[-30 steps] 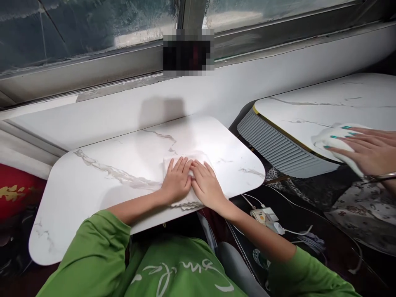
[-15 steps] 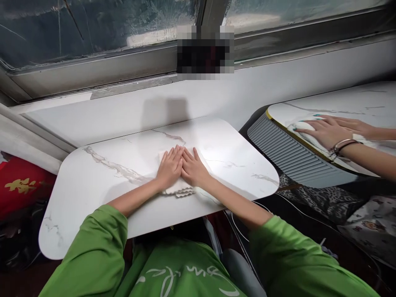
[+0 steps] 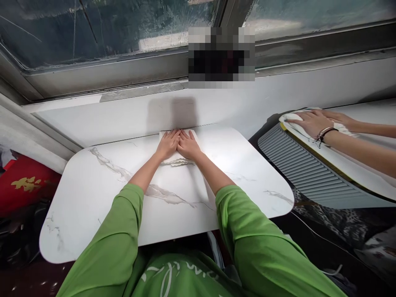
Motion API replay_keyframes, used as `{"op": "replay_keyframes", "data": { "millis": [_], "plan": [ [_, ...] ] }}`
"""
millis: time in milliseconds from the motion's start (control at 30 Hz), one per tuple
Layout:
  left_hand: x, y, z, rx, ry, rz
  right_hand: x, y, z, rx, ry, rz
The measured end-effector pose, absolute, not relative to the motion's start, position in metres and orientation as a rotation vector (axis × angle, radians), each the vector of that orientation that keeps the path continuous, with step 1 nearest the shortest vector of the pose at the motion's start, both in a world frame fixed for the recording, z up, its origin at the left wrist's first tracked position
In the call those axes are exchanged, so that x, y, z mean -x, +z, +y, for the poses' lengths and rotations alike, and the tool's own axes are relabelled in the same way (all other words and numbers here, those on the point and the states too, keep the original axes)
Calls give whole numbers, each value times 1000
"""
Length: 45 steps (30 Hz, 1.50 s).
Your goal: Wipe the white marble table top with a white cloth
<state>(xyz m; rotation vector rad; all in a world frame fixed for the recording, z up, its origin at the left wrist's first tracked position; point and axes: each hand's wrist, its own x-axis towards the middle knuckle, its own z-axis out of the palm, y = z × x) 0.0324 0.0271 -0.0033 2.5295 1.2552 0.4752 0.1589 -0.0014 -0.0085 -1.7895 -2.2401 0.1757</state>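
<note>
A folded white cloth (image 3: 177,160) lies on the white marble-patterned table (image 3: 102,185), close to its back edge by the wall. My left hand (image 3: 168,144) rests flat on the cloth with its fingers stretched forward. Beside it, touching at the thumbs, my right hand (image 3: 188,144) also presses flat on the cloth, fingers extended. Neither hand grips the cloth; it sticks out at the sides and below the palms. Both arms reach forward in green sleeves.
On the right, another person's hands (image 3: 318,121) press a white cloth (image 3: 289,119) on a second table with a ribbed grey side (image 3: 287,159). A window (image 3: 117,29) stands behind the low wall. A red bag (image 3: 26,183) is at the left.
Both my hands and the cloth have moved forward across the table to its back edge. The other person's hands have moved left to the corner of their table.
</note>
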Motion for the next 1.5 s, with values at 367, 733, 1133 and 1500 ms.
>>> {"op": "replay_keyframes", "data": {
  "millis": [367, 733, 1133, 1500],
  "plan": [
    [-8, -2, -89, -2678, 429, 1078, -148, -12, -127, 1726, 127, -2229],
    [37, 10, -193, -2655, 379, 1213, -112, -10, -214, 1404, -64, -2437],
    [61, 2, -80, -2590, 401, 1326, -66, -8, -105, 1615, 113, -2290],
    [75, 5, 8, -2572, 478, 1373, -46, -9, -14, 1576, 146, -2120]
  ]
}}
